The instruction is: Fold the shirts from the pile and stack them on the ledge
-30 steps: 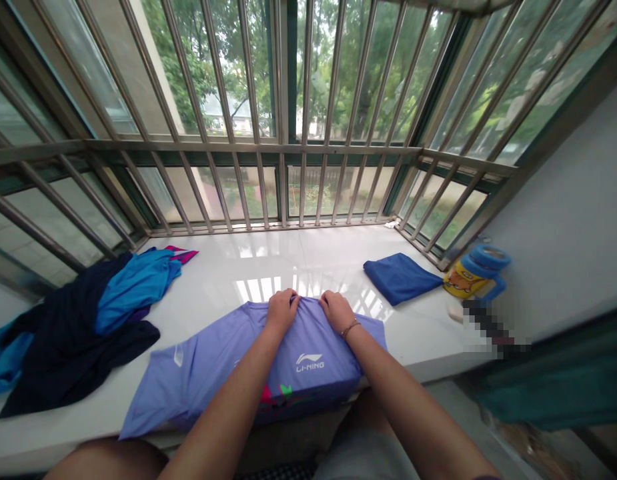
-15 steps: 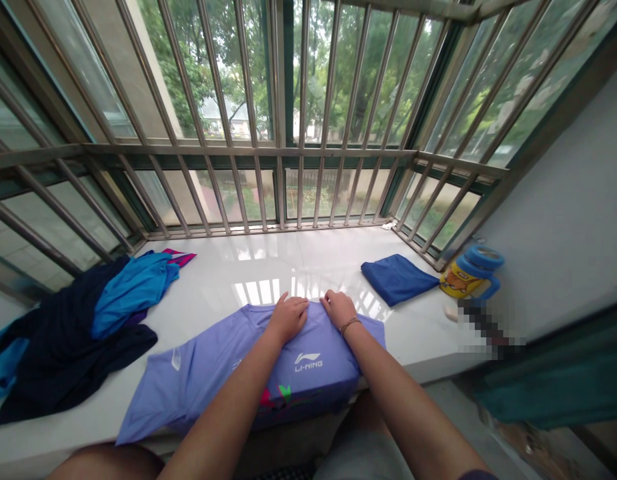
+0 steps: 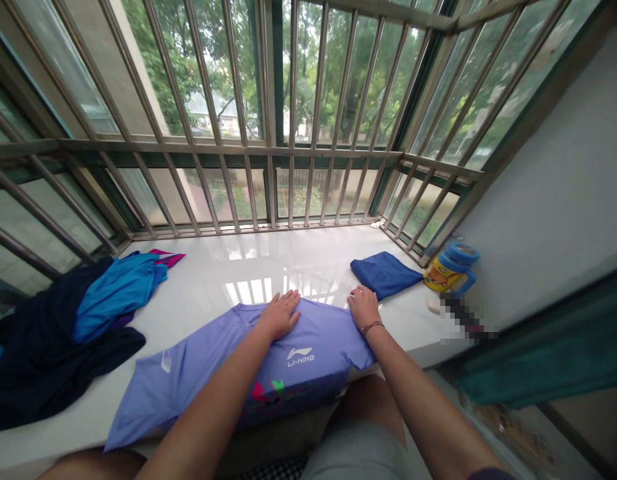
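White ledge (image 3: pixel 288 259) has a purple shirt (image 3: pixel 323 327) at its front edge — left hand (image 3: pixel 282 315) flat-fingered, right hand (image 3: pixel 364 308) curled, grip unclear — seemingly being smoothed, needing light pulls next.

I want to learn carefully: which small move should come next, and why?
Perhaps the right hand should smooth the white-lettered lilac fabric shirt near that wrist, because creases show there, while the left hand lies flat on the shirt.

A head-worn camera looks forward and down over the wearer's own forearms (image 3: pixel 211 400), close above a lavender shirt (image 3: pixel 323 330) at lower middle. It faces a barred window (image 3: pixel 268 152) across a white ledge (image 3: pixel 268 250).
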A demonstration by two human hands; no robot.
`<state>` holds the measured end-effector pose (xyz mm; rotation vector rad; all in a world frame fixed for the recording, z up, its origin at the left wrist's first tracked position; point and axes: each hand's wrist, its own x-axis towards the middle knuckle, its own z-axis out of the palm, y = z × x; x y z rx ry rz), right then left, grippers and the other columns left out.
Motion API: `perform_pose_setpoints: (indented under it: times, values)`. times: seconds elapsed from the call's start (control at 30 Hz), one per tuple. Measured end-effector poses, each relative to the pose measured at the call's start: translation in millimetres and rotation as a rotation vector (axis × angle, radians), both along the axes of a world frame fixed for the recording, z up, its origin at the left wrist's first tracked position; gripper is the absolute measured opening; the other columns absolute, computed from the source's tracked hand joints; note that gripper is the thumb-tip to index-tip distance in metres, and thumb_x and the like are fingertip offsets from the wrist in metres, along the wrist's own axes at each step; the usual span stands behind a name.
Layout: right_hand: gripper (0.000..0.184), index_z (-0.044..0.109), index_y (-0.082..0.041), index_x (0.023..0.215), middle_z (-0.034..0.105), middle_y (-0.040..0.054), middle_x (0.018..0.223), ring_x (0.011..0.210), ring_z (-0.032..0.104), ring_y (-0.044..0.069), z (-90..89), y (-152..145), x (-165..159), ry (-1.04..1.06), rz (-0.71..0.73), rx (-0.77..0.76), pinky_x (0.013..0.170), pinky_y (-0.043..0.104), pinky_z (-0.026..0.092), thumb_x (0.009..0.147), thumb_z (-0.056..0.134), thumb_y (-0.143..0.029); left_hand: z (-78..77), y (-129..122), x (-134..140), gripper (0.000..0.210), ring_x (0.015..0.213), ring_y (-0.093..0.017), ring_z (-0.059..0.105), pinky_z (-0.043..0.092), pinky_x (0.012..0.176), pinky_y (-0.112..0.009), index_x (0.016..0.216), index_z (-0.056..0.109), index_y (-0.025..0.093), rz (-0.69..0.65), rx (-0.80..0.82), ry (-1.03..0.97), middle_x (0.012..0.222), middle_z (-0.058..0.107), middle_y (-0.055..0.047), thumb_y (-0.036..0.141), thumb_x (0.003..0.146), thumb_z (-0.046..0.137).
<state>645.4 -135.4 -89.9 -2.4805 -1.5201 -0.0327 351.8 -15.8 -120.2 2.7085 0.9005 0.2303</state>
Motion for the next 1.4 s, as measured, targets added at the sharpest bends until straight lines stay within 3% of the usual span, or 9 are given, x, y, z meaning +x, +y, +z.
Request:
perform_pose_setpoints:
  times: [0.1, 0.2, 0.33, 0.53, 0.7, 0.83, 1.0, 1.1, 1.4]
  values:
    - [0.041, 0.064, -0.013, 0.142, 0.048, 0.0199, 0.164, 0.159, 0.033, 0.032, 2.1, -15, -10, -0.051, 0.062, 0.062, 0.131, 0.051, 0.021, 0.107, 0.047, -0.024, 0.4, -1, -1, 0.064, 0.165, -0.026, 0.029, 0.017, 0.136, -0.055, 0.169, 0.038, 0.024, -0.009, 0.006, 0.006, 0.177, 0.035, -0.009, 0.044, 0.108, 0.042]
    - [0.053, 0.053, -0.011, 0.156, 0.04, 0.0189, 0.171, 0.164, 0.026, 0.03, -9.1, -35, -46, -0.069, 0.232, 0.095, 0.133, 0.05, 0.018, 0.11, 0.041, -0.035, -0.4, -1, 0, 0.066, 0.166, -0.027, 0.028, 0.016, 0.136, -0.055, 0.169, 0.038, 0.024, -0.009, 0.006, 0.005, 0.177, 0.033, -0.01, 0.046, 0.107, 0.044]
    - [0.067, 0.038, -0.018, 0.169, 0.033, 0.015, 0.175, 0.165, 0.025, 0.031, -29.6, -61, -78, -0.004, 0.348, -0.066, 0.133, 0.056, 0.02, 0.11, 0.041, -0.049, -2.2, 0, 0, 0.066, 0.165, -0.027, 0.029, 0.017, 0.136, -0.054, 0.169, 0.04, 0.026, -0.002, 0.01, -0.008, 0.176, 0.035, -0.01, 0.046, 0.106, 0.047]
    - [0.065, 0.038, -0.019, 0.17, 0.03, 0.0131, 0.177, 0.165, 0.024, 0.033, -25.8, -79, -15, 0.029, 0.101, -0.2, 0.131, 0.061, 0.021, 0.111, 0.037, -0.047, -1.7, 2, -1, 0.066, 0.166, -0.027, 0.028, 0.016, 0.136, -0.054, 0.169, 0.039, 0.027, -0.007, 0.008, 0.0, 0.177, 0.035, -0.009, 0.044, 0.106, 0.048]
    - [0.063, 0.038, -0.019, 0.169, 0.028, 0.0115, 0.178, 0.165, 0.024, 0.034, -12.3, -84, 18, 0.017, 0.061, -0.262, 0.129, 0.062, 0.025, 0.111, 0.036, -0.043, -0.4, 2, 0, 0.066, 0.165, -0.028, 0.029, 0.017, 0.135, -0.055, 0.168, 0.039, 0.026, -0.003, -0.008, 0.001, 0.177, 0.034, -0.01, 0.044, 0.106, 0.048]
    - [0.062, 0.038, -0.013, 0.169, 0.03, 0.0163, 0.177, 0.166, 0.021, 0.033, -6.3, -78, -19, -0.071, 0.082, -0.134, 0.131, 0.059, 0.021, 0.111, 0.034, -0.036, -3.5, 2, 0, 0.065, 0.165, -0.027, 0.029, 0.015, 0.136, -0.053, 0.168, 0.04, 0.027, -0.001, -0.009, -0.02, 0.176, 0.037, -0.009, 0.045, 0.106, 0.049]
    - [0.065, 0.034, -0.015, 0.171, 0.03, 0.0145, 0.177, 0.166, 0.021, 0.029, -13.0, -63, -109, -0.037, 0.405, -0.049, 0.133, 0.054, 0.022, 0.112, 0.037, -0.043, -5.5, 2, -1, 0.065, 0.165, -0.027, 0.03, 0.016, 0.136, -0.053, 0.168, 0.041, 0.027, 0.005, 0.002, -0.027, 0.176, 0.037, -0.009, 0.046, 0.105, 0.048]
    - [0.068, 0.034, -0.017, 0.171, 0.028, 0.0137, 0.177, 0.166, 0.022, 0.031, -21.8, -55, -144, 0.026, 0.433, -0.089, 0.133, 0.057, 0.02, 0.111, 0.039, -0.049, -4.5, 0, -1, 0.066, 0.165, -0.027, 0.03, 0.017, 0.136, -0.052, 0.168, 0.041, 0.028, 0.001, 0.009, -0.028, 0.176, 0.037, -0.008, 0.046, 0.105, 0.048]
    - [0.07, 0.033, -0.019, 0.172, 0.022, 0.0125, 0.179, 0.167, 0.02, 0.032, -26.5, -49, -148, 0.047, 0.371, -0.16, 0.133, 0.061, 0.013, 0.111, 0.039, -0.053, 2.4, -2, 1, 0.067, 0.166, -0.028, 0.025, 0.014, 0.136, -0.058, 0.17, 0.037, 0.029, 0.015, 0.012, -0.01, 0.178, 0.031, -0.007, 0.05, 0.106, 0.046]
